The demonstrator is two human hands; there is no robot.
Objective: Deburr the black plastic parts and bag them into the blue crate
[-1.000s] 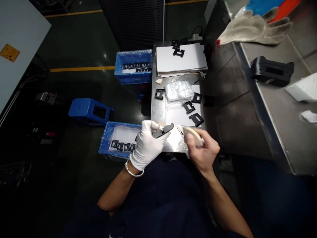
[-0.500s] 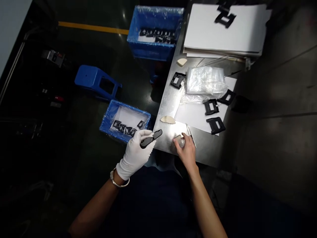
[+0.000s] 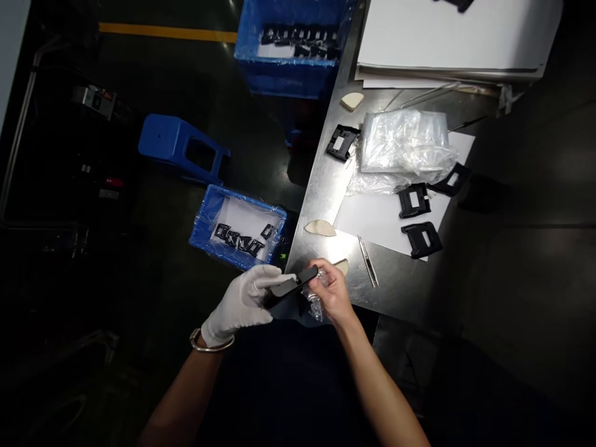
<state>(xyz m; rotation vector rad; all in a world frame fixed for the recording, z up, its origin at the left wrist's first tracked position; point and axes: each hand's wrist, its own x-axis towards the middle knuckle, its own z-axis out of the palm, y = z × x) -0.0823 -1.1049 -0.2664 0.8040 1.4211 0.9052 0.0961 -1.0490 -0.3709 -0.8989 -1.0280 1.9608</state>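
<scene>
Above the near edge of the steel table (image 3: pixel 395 288): black plastic bracket (image 3: pixel 291 287), probably light and stiff, best held by its long edges, pinched between thumb and fingers of the white-gloved left hand (image 3: pixel 239 307). Bare right hand (image 3: pixel 333 288) pinches clear plastic film (image 3: pixel 316 304) just beside the bracket's end. Left forearm (image 3: pixel 186 385) and right forearm (image 3: pixel 382 385) angle inward.

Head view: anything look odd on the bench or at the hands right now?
Yes, mismatched hands: the left hand wears a white glove and grips a black plastic part, while the right hand is bare, pinching crumpled clear plastic. One black frame lies on bare steel, apart from those on the white sheet.
</scene>
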